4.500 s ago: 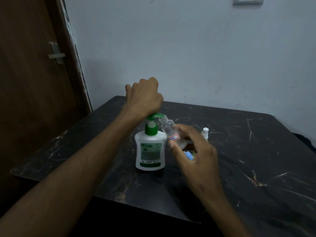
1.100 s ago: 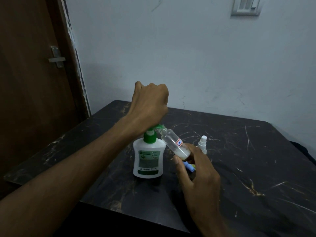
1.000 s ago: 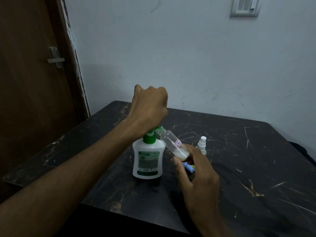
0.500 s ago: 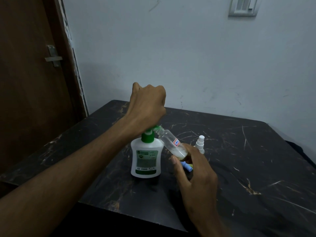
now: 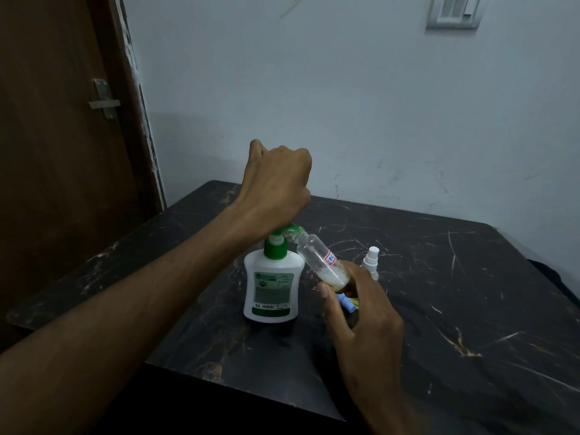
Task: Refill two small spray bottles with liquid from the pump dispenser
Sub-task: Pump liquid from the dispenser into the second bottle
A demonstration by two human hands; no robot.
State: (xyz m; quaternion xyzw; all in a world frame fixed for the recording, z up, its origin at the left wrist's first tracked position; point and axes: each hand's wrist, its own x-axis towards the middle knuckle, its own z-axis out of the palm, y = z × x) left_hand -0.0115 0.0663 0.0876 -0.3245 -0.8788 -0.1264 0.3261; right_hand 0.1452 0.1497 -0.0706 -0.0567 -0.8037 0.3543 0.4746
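Your left hand, fisted, presses the pump dispenser. Your right hand grips the tilted spray bottle, mouth at the nozzle; bare tabletop at 3 o'clock.

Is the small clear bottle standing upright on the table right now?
No, the right hand holds the small clear bottle tilted off the table, its mouth at the pump dispenser spout.
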